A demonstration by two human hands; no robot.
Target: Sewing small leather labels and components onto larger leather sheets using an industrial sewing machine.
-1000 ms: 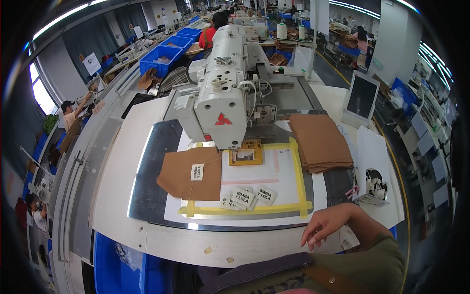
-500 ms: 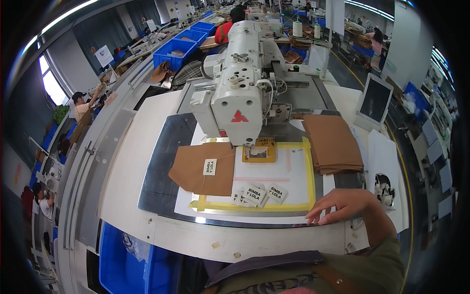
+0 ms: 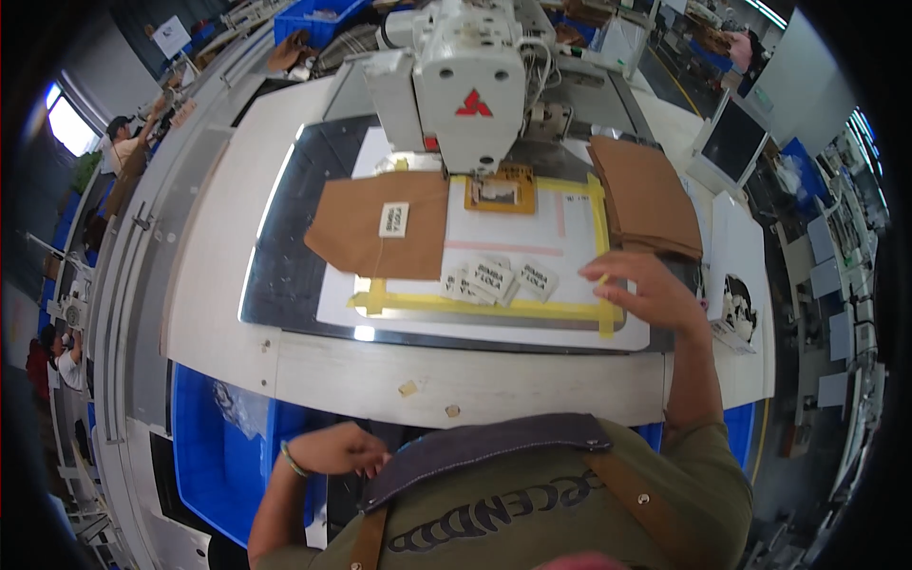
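My right hand [image 3: 651,293] hovers over the right edge of the taped template [image 3: 508,237], fingers stretched out and nothing held. Left of its fingertips lies a small pile of white fabric labels [image 3: 489,282] with dark print. My left hand [image 3: 334,448], with a bracelet at its wrist, is low by the front of the table. Its fingers curl loosely inward with nothing visible in them. A brown fabric piece [image 3: 380,256] lies left on the template, one white label [image 3: 393,220] on it. Under the sewing machine head [image 3: 472,81] sits a yellow frame clamp [image 3: 501,194].
A stack of brown fabric pieces [image 3: 655,195] lies on the right. Beyond it stand a control screen [image 3: 731,133] and an open white box [image 3: 736,285]. Blue bins [image 3: 218,456] sit below the table's front edge. Other people work at the far left.
My left hand has come into view at the lower left. My right hand has risen from the table's front edge and reaches over the template. The view has tilted down.
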